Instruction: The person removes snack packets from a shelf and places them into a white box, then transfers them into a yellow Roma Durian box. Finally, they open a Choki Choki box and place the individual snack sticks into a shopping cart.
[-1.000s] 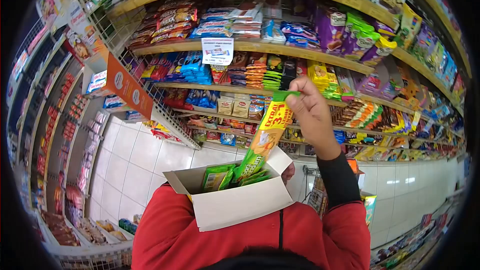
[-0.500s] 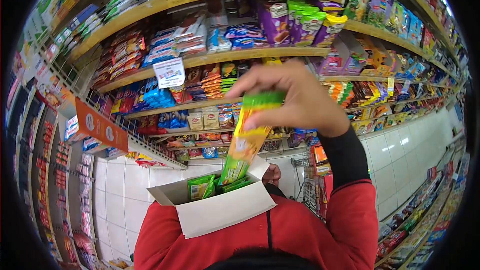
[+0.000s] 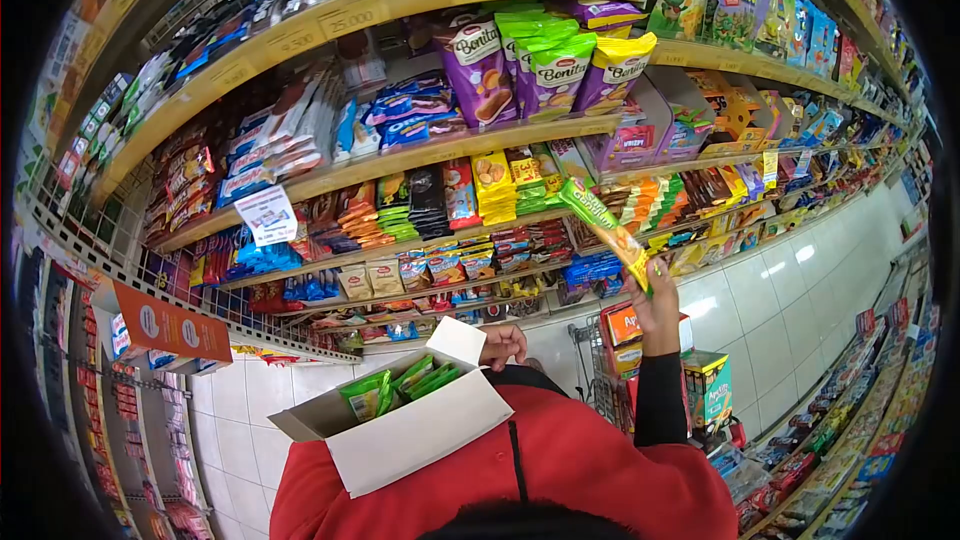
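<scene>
My right hand (image 3: 655, 295) grips the lower end of a long yellow-and-green packet (image 3: 607, 228), tilted in front of the shelves at right of centre. Against my chest rests a white open box (image 3: 415, 440), its flaps raised, with several green packets (image 3: 405, 385) inside. My left hand (image 3: 503, 347) is at the box's right end with its fingers curled; the box hides part of this hand and the forearm.
Curved shelves (image 3: 430, 155) of snack packets stretch across the front. A shopping cart (image 3: 600, 360) with boxes stands beyond my right arm. At the left is an orange display box (image 3: 170, 325); at lower right, another snack shelf (image 3: 830, 440).
My right hand has moved right and away from the box, carrying the packet out towards the shelves. The view has shifted, and the box appears slightly lower and further left.
</scene>
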A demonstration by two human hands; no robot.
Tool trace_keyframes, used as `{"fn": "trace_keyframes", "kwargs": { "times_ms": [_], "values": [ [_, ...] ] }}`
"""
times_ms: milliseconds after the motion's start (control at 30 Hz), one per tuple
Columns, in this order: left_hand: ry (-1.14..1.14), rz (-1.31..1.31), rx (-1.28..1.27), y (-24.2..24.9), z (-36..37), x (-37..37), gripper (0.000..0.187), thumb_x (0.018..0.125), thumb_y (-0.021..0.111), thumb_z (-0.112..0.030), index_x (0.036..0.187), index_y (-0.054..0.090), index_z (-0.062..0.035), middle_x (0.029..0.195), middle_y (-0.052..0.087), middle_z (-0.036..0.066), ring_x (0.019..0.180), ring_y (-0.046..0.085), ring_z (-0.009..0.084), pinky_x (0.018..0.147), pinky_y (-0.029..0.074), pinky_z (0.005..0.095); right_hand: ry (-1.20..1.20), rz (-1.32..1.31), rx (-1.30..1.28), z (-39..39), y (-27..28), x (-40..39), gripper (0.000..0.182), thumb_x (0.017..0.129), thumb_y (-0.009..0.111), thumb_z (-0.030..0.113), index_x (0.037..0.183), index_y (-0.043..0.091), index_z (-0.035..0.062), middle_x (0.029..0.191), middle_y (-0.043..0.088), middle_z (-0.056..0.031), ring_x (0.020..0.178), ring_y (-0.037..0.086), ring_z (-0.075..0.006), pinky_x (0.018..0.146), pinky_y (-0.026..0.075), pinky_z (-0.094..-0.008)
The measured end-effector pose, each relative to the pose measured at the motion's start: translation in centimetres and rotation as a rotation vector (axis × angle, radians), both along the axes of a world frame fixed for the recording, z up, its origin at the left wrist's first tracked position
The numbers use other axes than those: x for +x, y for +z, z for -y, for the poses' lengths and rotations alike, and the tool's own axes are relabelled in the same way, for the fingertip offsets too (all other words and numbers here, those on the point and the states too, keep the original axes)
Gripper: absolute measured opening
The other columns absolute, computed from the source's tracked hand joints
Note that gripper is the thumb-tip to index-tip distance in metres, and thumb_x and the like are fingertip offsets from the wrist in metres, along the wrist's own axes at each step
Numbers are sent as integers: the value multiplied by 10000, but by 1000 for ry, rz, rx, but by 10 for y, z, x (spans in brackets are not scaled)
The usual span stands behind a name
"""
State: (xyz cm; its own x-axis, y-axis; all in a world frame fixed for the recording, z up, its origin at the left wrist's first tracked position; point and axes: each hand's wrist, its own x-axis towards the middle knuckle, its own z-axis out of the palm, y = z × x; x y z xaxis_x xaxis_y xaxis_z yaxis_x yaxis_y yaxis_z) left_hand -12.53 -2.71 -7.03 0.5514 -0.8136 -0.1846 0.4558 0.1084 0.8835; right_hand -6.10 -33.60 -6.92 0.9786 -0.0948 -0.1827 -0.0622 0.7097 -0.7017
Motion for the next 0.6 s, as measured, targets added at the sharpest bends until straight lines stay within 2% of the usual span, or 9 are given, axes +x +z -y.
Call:
{"fn": "trace_keyframes", "kwargs": {
  "times_ms": [67, 133, 167, 300, 467, 567, 600],
  "values": [
    [2, -11, 4, 1, 4, 10, 412, 857, 538, -404, 1008, 466, -28, 902, 500, 33, 615, 434, 32, 619, 367, 192, -20, -12, 19, -1, -19, 7, 225, 865, 545, 123, 1064, 463, 56, 971, 580, -80, 838, 600, -177, 671, 543, -294],
    [5, -31, -4, 2, 6, 17, 408, 858, 539, -401, 1010, 466, -29, 904, 501, 33, 614, 433, 32, 618, 367, 192, -74, -6, -15, -18, -17, 18, 250, 869, 535, 110, 1090, 451, 30, 1017, 566, -99, 886, 588, -190, 749, 526, -340],
    [11, -39, -20, 1, 8, 20, 405, 859, 539, -397, 1013, 467, -30, 905, 503, 33, 612, 432, 32, 616, 366, 192, -77, -13, -10, -27, -12, 24, 250, 869, 535, 110, 1090, 451, 30, 1017, 566, -99, 886, 588, -190, 749, 526, -340],
    [51, -34, -11, 1, 9, 29, 356, 870, 533, -366, 1009, 478, -43, 906, 508, 25, 616, 432, 34, 618, 363, 193, 3, 191, -6, -67, 4, 61, 338, 879, 506, 76, 1189, 411, -22, 1097, 527, -130, 960, 553, -203, 834, 475, -340],
    [75, -60, -14, 6, 7, 33, 339, 869, 539, -355, 1006, 481, -51, 896, 506, 16, 633, 430, 45, 634, 364, 199, 25, 192, 24, -104, 15, 107, 352, 883, 457, 15, 1225, 386, -28, 1083, 522, -131, 968, 533, -179, 826, 461, -329],
    [111, -73, -2, 11, 4, 33, 346, 867, 538, -363, 1008, 482, -51, 896, 503, 15, 638, 424, 49, 638, 361, 203, 84, 119, -27, -112, 11, 124, 374, 879, 454, 8, 1242, 370, -21, 1041, 527, -129, 927, 538, -163, 779, 484, -324],
    [123, -70, -3, 12, 2, 32, 352, 866, 539, -368, 1008, 481, -51, 899, 502, 16, 642, 421, 49, 638, 361, 204, 71, 94, -179, -112, 17, 124, 371, 878, 461, 16, 1236, 369, -23, 1004, 533, -125, 870, 547, -155, 736, 500, -312]
  ]
}}
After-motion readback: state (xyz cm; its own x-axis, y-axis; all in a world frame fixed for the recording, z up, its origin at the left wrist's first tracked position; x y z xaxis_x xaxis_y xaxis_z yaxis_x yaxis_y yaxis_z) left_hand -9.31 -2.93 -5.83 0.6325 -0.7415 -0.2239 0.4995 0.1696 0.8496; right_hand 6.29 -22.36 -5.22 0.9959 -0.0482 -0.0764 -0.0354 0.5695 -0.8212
